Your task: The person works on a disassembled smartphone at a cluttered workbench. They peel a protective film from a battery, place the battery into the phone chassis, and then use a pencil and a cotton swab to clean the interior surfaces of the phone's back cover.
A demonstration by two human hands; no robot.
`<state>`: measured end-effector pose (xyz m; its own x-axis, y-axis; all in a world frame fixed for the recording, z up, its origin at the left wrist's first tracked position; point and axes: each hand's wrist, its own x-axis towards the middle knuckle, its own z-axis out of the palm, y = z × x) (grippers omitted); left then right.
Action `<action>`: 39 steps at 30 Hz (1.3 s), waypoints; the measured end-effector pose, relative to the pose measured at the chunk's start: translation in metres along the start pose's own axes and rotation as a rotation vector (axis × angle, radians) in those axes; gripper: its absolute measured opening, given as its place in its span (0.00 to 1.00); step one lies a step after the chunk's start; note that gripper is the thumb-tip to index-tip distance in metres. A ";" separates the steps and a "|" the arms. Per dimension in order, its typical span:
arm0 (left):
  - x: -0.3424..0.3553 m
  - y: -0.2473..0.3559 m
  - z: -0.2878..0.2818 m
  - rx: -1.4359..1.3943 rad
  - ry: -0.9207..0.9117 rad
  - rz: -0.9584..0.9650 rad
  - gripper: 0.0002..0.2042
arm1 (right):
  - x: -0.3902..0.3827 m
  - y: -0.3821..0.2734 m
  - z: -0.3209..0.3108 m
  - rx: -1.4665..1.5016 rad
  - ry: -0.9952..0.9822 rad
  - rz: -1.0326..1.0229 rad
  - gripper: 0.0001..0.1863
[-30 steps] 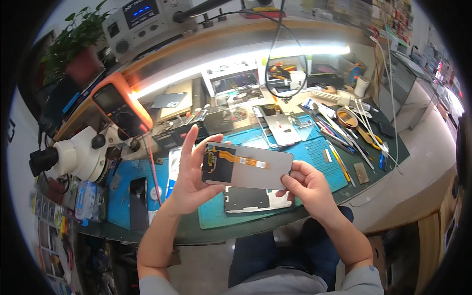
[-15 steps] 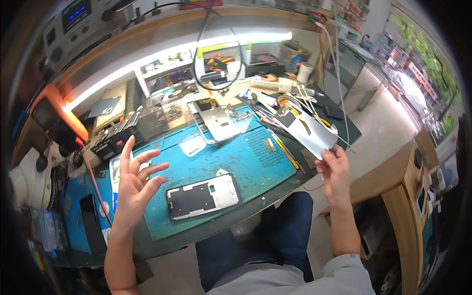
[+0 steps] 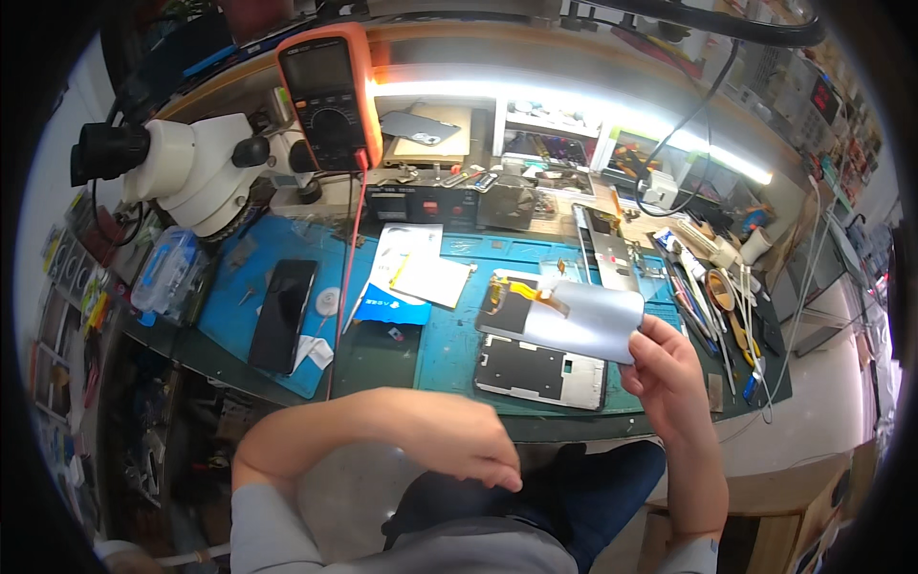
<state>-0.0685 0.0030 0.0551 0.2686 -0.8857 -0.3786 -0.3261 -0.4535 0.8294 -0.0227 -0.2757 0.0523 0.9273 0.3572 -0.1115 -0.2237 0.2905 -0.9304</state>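
My right hand [image 3: 663, 368] pinches the right end of a phone screen panel [image 3: 612, 314], thumb and fingers at its edge. The panel's silver and black back is turned up, and gold-brown flex cables [image 3: 531, 295] lie across it. Close below the panel, a bare phone frame [image 3: 540, 370] in black and silver rests on the blue work mat [image 3: 445, 349]; the panel covers part of the frame's far edge from view. Bent across above my lap, my left hand [image 3: 464, 435] has its fingers curled together, with nothing seen in them.
A black phone [image 3: 285, 316] lies at left, near white and blue packets [image 3: 406, 273]. An orange multimeter [image 3: 330, 105] and a microscope [image 3: 191, 167] stand behind. Tweezers and brushes [image 3: 703, 301] lie right, beside another opened phone [image 3: 607, 251]. A cable [image 3: 703, 105] hangs overhead.
My view has swung left. The right hand has brought the panel over near the bare frame. My left hand, spread above the mat before, has dropped toward my lap and curled.
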 end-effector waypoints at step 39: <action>0.029 -0.014 0.002 0.668 0.952 -0.070 0.40 | -0.022 -0.003 -0.097 -1.347 0.287 -0.543 0.08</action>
<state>-0.0576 -0.0165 0.0315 0.7847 -0.5524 0.2814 -0.6197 -0.7119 0.3305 -0.0128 -0.3706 0.0240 0.8664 0.2470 0.4339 0.4537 -0.7523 -0.4777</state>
